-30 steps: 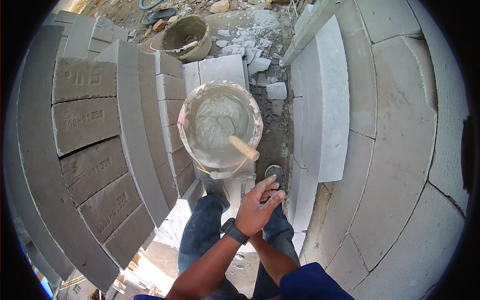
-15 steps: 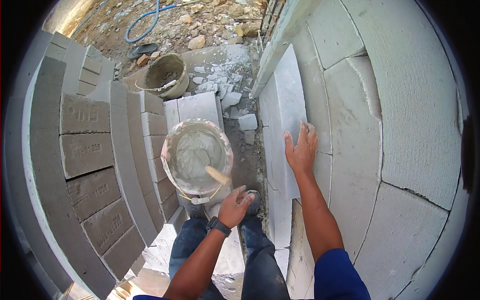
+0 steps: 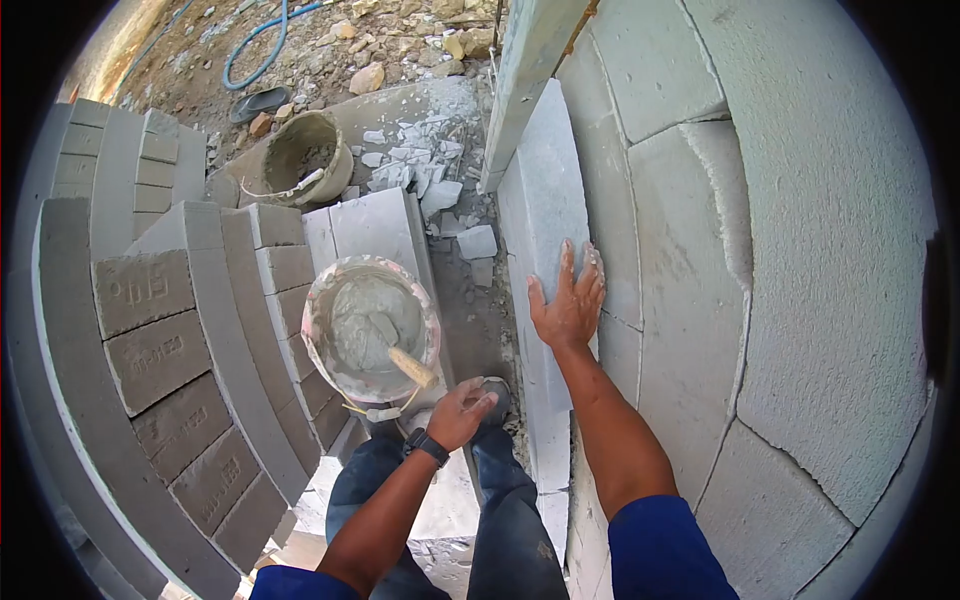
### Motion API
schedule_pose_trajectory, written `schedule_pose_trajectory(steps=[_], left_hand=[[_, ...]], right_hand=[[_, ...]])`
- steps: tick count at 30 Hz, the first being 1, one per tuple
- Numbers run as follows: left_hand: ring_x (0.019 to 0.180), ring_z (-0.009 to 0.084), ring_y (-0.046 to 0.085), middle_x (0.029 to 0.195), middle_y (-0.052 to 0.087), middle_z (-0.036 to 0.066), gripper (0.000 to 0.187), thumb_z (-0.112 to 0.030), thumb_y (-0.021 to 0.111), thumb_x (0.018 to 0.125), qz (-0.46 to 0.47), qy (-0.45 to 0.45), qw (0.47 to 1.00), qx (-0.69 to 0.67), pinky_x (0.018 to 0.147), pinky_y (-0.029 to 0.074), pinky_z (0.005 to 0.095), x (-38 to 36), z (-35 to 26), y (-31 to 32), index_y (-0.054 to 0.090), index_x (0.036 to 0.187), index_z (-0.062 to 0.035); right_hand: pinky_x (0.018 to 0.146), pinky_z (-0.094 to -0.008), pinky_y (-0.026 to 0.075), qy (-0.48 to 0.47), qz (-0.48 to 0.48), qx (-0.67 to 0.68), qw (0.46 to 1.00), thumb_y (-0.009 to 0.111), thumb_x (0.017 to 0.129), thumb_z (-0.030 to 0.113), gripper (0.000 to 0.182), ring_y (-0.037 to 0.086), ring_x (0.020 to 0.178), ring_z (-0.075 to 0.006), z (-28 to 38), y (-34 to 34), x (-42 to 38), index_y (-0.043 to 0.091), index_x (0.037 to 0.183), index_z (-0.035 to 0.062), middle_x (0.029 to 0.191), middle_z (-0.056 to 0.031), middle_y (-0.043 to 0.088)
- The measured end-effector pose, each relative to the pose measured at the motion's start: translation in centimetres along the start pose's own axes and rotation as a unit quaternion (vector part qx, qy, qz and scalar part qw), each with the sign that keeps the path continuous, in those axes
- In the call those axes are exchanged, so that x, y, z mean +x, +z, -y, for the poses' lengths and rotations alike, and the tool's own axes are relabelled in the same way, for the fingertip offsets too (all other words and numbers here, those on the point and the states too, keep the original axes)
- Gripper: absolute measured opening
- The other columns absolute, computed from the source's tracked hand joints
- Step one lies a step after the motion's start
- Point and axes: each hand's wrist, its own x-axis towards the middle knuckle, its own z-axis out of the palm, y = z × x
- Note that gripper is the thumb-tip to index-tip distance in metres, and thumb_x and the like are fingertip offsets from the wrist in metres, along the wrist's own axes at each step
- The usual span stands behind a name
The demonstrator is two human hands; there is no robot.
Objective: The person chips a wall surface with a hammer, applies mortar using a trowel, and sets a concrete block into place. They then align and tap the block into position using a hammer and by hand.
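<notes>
My right hand [image 3: 570,308] lies with its fingers spread on a pale grey block [image 3: 552,190] set against the block wall [image 3: 690,200]. The hand is pressed to the block and not wrapped round it. My left hand [image 3: 462,412], a dark watch on its wrist, hovers beside the bucket of wet mortar [image 3: 370,330]. Its fingers are loosely curled and apart, with nothing visible in them. A tool with a wooden handle [image 3: 412,368] stands in the mortar, the handle leaning over the rim towards my left hand.
Stacked blocks [image 3: 155,360] rise on the left. A second bucket [image 3: 305,160] stands further ahead, near broken block pieces [image 3: 440,197], a sandal [image 3: 260,104] and a blue hose [image 3: 262,66]. An upright frame [image 3: 530,80] borders the wall. My feet are between bucket and wall.
The view has shifted, so most things appear further left. My right hand still rests on the block, and my left hand remains beside the bucket.
</notes>
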Motion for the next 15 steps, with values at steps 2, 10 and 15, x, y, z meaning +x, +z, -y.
schedule_pose_trajectory(steps=[2,10,15], left_hand=[[0.117,0.0288,0.07,0.126,0.069,0.026,0.063,-0.035,0.071,0.097,0.016,-0.01,1.0,-0.012,0.099,0.053,0.0356,0.8,1.4,0.8,0.054,0.139,0.009],[0.112,0.0228,0.069,0.125,0.07,0.02,0.055,-0.02,0.07,0.097,0.001,0.019,0.986,-0.165,0.097,0.054,0.0339,6.8,-2.5,0.1,0.053,0.142,0.0061],[0.108,0.0277,0.07,0.123,0.068,0.02,0.068,-0.011,0.074,0.087,-0.193,0.161,0.968,-0.009,0.097,0.054,0.0363,20.3,-13.6,-4.1,0.047,0.146,0.006]], right_hand=[[0.12,-0.0577,0.025,-0.001,-0.002,0.003,1.0,0.066,0.093,0.047,0.084,0.028,0.149,-0.0451,-0.1,0.1,0.1,0.032,0.161,0.0127,0.161,-0.0261,0.03],[0.119,-0.0582,0.026,-0.005,0.003,0.0,1.0,0.068,0.091,0.047,0.086,0.029,0.148,-0.0463,-0.1,0.0,0.2,0.033,0.161,0.0123,0.159,-0.027,0.032],[0.118,-0.0589,0.027,-0.005,0.008,0.001,1.0,0.07,0.09,0.047,0.087,0.03,0.147,-0.047,-0.1,0.1,0.3,0.033,0.161,0.0122,0.159,-0.0275,0.031]])
